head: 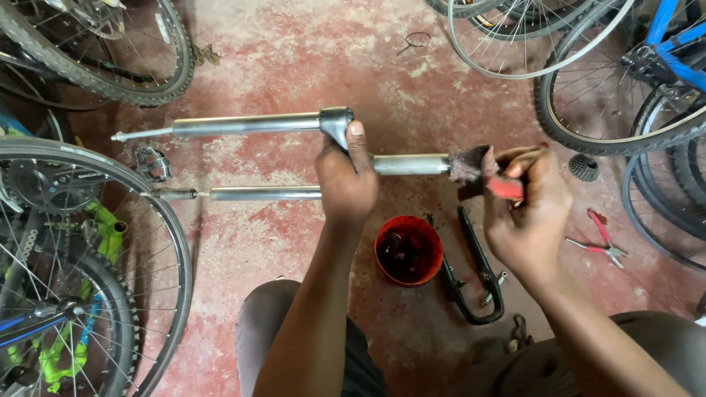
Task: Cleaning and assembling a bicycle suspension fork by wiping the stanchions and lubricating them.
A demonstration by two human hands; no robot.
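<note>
Mid-frame, the left hand [346, 180] grips the fork [294, 158] at its crown while the right hand [526, 202] pinches a brush [482, 167] against the steerer, above the red cup [409, 250]; a loosened grip could likely drop the fork onto it.

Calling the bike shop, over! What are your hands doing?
Left hand gripping silver metal bicycle fork at its crown. Right hand pressing dark rag on steerer end. Red round tub on floor below.

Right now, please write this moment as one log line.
left hand: grips fork crown | right hand: holds brush at steerer tube | red cup on floor
</note>
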